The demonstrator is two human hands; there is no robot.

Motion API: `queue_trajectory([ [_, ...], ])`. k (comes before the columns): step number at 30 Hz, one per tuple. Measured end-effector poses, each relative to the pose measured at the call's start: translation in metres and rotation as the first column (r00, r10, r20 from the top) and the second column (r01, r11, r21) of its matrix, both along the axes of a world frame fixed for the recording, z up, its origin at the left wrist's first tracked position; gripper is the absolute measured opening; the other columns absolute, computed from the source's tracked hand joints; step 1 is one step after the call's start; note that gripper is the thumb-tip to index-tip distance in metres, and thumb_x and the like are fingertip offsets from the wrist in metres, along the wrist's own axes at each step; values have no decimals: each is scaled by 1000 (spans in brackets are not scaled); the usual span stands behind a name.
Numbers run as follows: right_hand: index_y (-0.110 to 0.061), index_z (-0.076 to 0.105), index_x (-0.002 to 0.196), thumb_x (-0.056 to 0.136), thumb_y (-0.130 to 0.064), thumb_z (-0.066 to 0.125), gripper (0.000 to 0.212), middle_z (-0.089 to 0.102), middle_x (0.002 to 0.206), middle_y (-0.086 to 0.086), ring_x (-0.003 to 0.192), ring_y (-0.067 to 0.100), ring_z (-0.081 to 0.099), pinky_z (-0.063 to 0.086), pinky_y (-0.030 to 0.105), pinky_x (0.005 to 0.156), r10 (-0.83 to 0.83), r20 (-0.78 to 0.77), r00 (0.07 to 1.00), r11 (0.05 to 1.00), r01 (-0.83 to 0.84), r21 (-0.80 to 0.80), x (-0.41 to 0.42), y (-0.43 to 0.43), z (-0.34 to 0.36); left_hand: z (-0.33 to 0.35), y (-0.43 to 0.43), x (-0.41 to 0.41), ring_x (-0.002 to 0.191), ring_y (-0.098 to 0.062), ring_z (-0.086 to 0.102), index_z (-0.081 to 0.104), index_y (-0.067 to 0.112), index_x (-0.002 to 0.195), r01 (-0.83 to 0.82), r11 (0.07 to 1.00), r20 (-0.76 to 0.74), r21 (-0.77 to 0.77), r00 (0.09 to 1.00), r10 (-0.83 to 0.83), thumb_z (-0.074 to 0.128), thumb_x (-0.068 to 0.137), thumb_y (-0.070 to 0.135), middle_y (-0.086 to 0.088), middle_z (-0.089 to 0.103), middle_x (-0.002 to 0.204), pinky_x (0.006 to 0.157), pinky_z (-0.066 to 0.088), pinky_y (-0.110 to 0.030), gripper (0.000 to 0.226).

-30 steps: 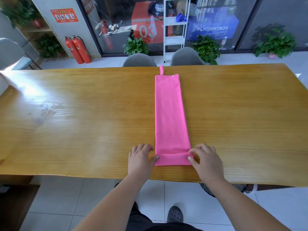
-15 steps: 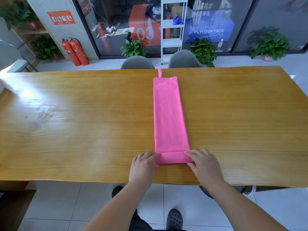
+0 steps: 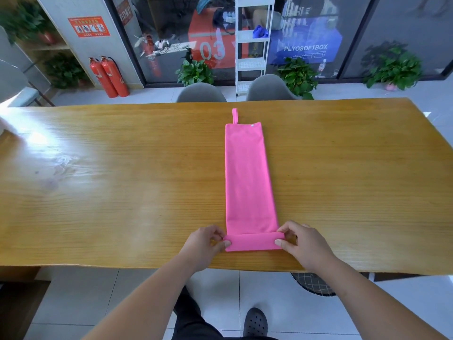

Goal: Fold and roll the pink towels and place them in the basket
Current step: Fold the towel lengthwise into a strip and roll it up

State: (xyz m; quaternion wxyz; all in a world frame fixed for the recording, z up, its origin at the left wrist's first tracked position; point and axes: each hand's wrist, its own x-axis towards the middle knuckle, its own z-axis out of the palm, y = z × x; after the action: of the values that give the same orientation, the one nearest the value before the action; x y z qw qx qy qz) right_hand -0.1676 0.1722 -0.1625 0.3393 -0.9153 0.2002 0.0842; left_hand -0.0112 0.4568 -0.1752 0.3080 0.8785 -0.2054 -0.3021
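Lettering first: well beyond your fingers, behind the glass wall, a blue panel reads "PLYOSOFTBOX" in white capitals, and left of it a red panel carries a large white "03". A red poster on the grey pillar, far off to the left of your fingers, shows rows of small figures and print too small to read. The labels on the two red fire extinguishers below it are just as illegible. Your left hand and right hand sit at the near edge of the worktop, a glossy wooden slab with long running grain and a bright patch of glare to the left. Between your hands lies the pink towel, a smooth matte cloth folded into a long narrow strip that runs straight away from your fingers. Its near end is turned into a low, flattish roll, and you hold it at both ends. Your left fingers curl over its left end with the thumb against the front, and your right fingers pinch its right end the same way. At the strip's far end a narrow fabric loop sticks out from the left corner and a small white tag sits at the right corner, its print unreadable.
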Motion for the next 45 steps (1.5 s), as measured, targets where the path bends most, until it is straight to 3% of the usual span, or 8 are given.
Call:
queue_trajectory([
  [6, -44, 64, 107, 93, -45, 75, 17, 49, 114, -23, 109, 4, 43, 45, 28, 73, -18, 148, 989, 951, 63, -304, 21, 7, -2, 8, -26, 7, 107, -15, 53, 64, 37, 121, -70, 998, 222, 8, 973, 67, 71, 98, 42, 13, 54, 112, 83, 49, -34, 25],
  [10, -36, 74, 90, 89, -25, 83, 14, 63, 97, -22, 92, 13, 50, 47, 32, 72, 175, 238, 955, 854, -27, -520, 28, 11, -20, 4, -36, 3, 101, -14, 51, 74, 36, 103, 79, 993, 516, 93, 849, -115, 76, 93, 14, 18, 62, 108, 85, 46, -32, 24],
  [15, -29, 72, 127, 98, -36, 69, 29, 66, 121, -19, 99, 15, 57, 50, 34, 78, 242, 274, 931, 836, -57, -547, 1, 13, -34, -16, -18, -19, 93, -16, 55, 75, 32, 117, 140, 989, 690, 55, 711, -139, 77, 87, 8, 19, 67, 112, 77, 47, -33, 39],
  [23, -40, 57, 146, 100, -45, 65, 48, 56, 139, -28, 115, 8, 51, 47, 31, 94, 157, 104, 982, 919, -107, -380, 17, 2, -25, -13, -20, -13, 113, -8, 55, 61, 42, 141, 5, 999, 422, 41, 906, -22, 76, 94, 31, 27, 62, 129, 99, 47, -34, 50],
  [33, -42, 64, 131, 99, -56, 63, 35, 55, 101, -11, 86, 3, 57, 42, 20, 70, -139, -4, 990, 989, 139, 55, 13, -7, -15, 1, -14, 6, 87, -5, 63, 66, 39, 113, -98, 987, -16, -127, 995, 96, 72, 98, 39, 20, 69, 105, 72, 47, -15, 16],
  [37, -40, 67, 125, 97, -59, 64, 34, 57, 105, -23, 100, 0, 56, 50, 25, 80, -138, 45, 989, 990, 138, 11, 13, -6, -15, 2, -17, 10, 78, -3, 55, 66, 34, 119, -57, 998, 65, -11, 996, 58, 68, 100, 47, 20, 57, 95, 64, 41, -15, 24],
  [40, -44, 63, 120, 97, -54, 66, 25, 50, 114, -26, 109, 1, 49, 49, 27, 79, -94, 127, 987, 982, 113, -150, 23, -4, -10, 0, -24, 17, 105, -11, 54, 63, 40, 124, -97, 995, 173, -27, 980, 100, 71, 97, 50, 20, 52, 119, 89, 50, -30, 31],
  [45, -36, 76, 96, 93, -28, 80, 10, 63, 101, -24, 89, 9, 49, 49, 28, 72, 153, 276, 949, 882, -5, -471, 36, 1, -18, 2, -36, 10, 101, -9, 51, 74, 34, 103, 34, 999, 467, -30, 884, -16, 73, 98, 22, 23, 62, 108, 87, 49, -33, 13],
])
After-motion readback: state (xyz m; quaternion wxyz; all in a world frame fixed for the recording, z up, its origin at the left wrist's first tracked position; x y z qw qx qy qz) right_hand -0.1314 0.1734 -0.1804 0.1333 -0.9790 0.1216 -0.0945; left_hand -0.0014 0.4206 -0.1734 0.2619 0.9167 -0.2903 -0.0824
